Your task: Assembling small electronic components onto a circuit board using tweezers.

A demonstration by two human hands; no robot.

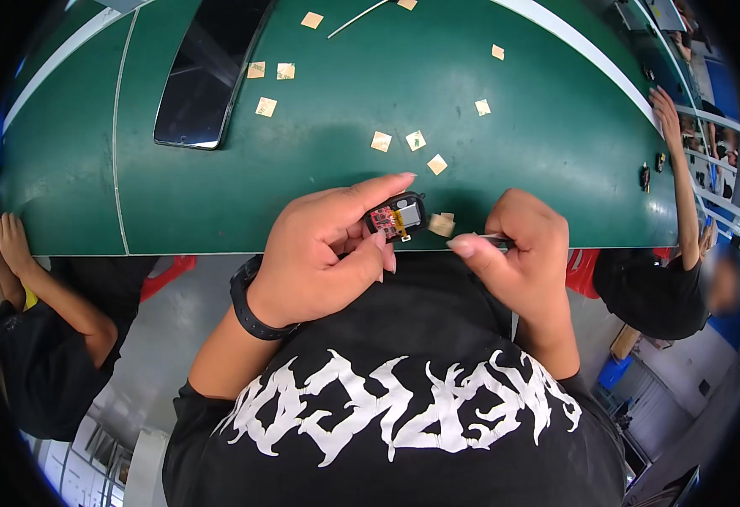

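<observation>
My left hand [327,245] holds a small black device casing [421,205] between thumb and fingers, its inside facing up. In it sit a red circuit board [382,221] and a silvery rectangular part [409,216] with an amber strip between them. Just right of the casing is a blurred tan square piece [442,224]; whether it is held or lies at the table edge I cannot tell. My right hand [526,249] is closed around a slim metal tool [496,239], mostly hidden by the fingers, its thumb pointing toward the tan piece.
Several tan square pieces [381,141] lie scattered on the green table [319,160]. A large black phone [209,76] lies at the back left, and a thin white stick [357,19] at the back. People sit on both sides; small black parts [645,177] lie near the right one's arm.
</observation>
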